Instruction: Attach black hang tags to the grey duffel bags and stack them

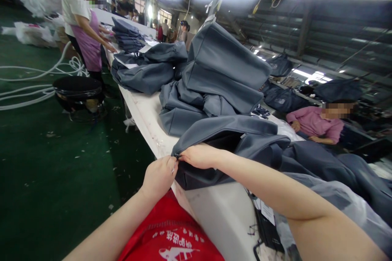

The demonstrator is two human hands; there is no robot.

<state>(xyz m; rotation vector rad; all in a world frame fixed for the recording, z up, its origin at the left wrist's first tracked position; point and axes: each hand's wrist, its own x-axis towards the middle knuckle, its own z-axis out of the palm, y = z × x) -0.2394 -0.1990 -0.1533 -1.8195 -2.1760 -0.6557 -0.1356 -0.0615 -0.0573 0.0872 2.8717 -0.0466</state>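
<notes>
A grey fabric bag (pixel 232 138) lies on the white table (pixel 143 114) right in front of me, its opening facing me. My left hand (pixel 159 176) is closed and pinches the bag's near corner at the table edge. My right hand (pixel 199 155) is closed too, gripping the same edge of the bag just beside the left hand, so that the fingertips of both meet at the corner. A white tag (pixel 268 213) hangs below my right forearm.
More grey bags (pixel 220 73) are heaped along the table, with a neat stack (pixel 127 36) farther back. A person in a purple apron (pixel 87 40) stands at the far left side. Another person in pink (pixel 315 124) leans at the right. A black stool (pixel 78 91) and white hoses (pixel 27 85) sit on the green floor.
</notes>
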